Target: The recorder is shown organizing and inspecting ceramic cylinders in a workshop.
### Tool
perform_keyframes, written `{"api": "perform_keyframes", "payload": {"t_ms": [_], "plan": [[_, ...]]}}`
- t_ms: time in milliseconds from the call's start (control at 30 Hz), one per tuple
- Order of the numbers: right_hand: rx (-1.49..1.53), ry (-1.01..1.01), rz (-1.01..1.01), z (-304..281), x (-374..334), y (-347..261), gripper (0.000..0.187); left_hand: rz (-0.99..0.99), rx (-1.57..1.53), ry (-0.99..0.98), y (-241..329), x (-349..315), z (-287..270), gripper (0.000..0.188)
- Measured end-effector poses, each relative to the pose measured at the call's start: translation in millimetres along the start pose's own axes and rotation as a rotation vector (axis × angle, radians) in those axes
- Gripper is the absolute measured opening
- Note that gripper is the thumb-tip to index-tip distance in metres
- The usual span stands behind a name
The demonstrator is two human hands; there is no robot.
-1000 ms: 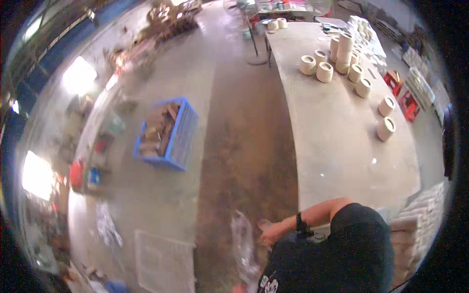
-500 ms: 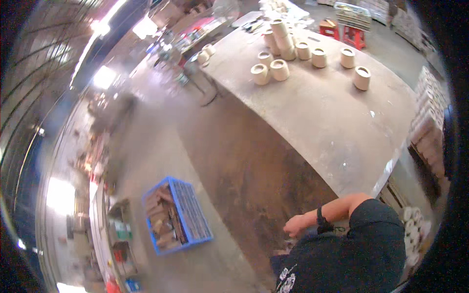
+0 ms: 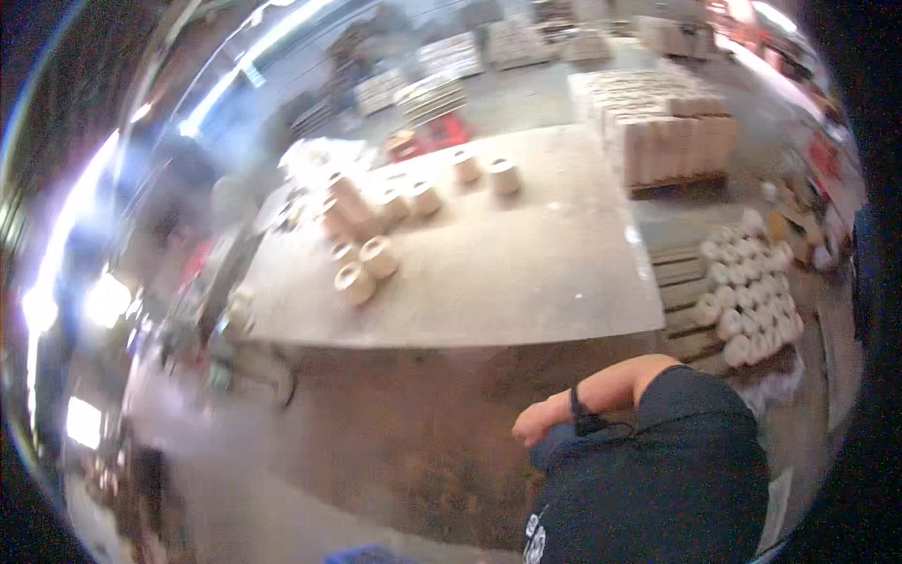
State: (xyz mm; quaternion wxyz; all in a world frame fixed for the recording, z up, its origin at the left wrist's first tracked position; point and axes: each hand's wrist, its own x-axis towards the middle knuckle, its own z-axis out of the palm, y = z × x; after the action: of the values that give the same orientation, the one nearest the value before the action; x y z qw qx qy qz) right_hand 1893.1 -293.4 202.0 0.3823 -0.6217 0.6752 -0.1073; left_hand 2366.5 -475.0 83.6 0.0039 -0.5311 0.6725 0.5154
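Note:
My right hand (image 3: 533,426) hangs in front of my body with its fingers curled in, closed, and nothing shows in it. A dark band circles its wrist, and a black sleeve covers the upper arm. It touches nothing that I can see and is nearest to the close edge of a large pale table (image 3: 526,291). My left hand is out of the picture. Toward the table's far left stand several beige tapered pots (image 3: 378,256) with round openings. Some of them are stacked in a leaning column (image 3: 352,202); another pot (image 3: 504,177) stands apart, farther right.
A wooden pallet (image 3: 681,273) right of the table bears many pale round pieces (image 3: 752,301). Behind it rises a block of stacked beige goods (image 3: 672,141). Brown floor (image 3: 413,432) lies before the table. A blue crate's edge (image 3: 362,555) shows at the bottom.
My view has swung to the right, bringing the table in front of me. The blue crate has slid almost out at the bottom. My right hand stays closed; the pots keep their arrangement.

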Motion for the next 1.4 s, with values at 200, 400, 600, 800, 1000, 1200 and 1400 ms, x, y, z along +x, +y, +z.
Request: {"api": "perform_keyframes", "payload": {"t_ms": [200,400,600,800,1000,1200,1400], "plan": [[0.050,0.043,0.219,-36.3,6.2,30.6,0.035,0.292,0.202,-0.184,118.3,212.2,-29.8,0.040],[0.157,0.154,0.288,-75.2,54.5,77.7,0.036,0.503,0.306,-0.480,281.2,305.5,-19.9,0.042],[0.197,0.240,0.443,-162.3,71.6,84.6,0.037,0.725,0.641,-0.297,492.5,375.2,-23.1,0.031],[0.369,0.444,0.763,-218.4,75.8,98.9,0.042,0.990,0.621,-0.353,692.9,439.9,21.0,0.039],[0.411,0.678,0.879,-268.9,113.4,128.6,0.041,1.173,0.714,-0.423,811.1,547.0,103.2,0.052],[0.413,0.806,0.995,-357.3,162.8,126.9,0.036,1.384,0.840,-0.488,857.1,590.5,164.7,0.073],[0.411,0.925,1.060,-386.6,207.5,143.5,0.033,1.432,1.073,-0.487,885.9,631.8,200.7,0.091]]}}
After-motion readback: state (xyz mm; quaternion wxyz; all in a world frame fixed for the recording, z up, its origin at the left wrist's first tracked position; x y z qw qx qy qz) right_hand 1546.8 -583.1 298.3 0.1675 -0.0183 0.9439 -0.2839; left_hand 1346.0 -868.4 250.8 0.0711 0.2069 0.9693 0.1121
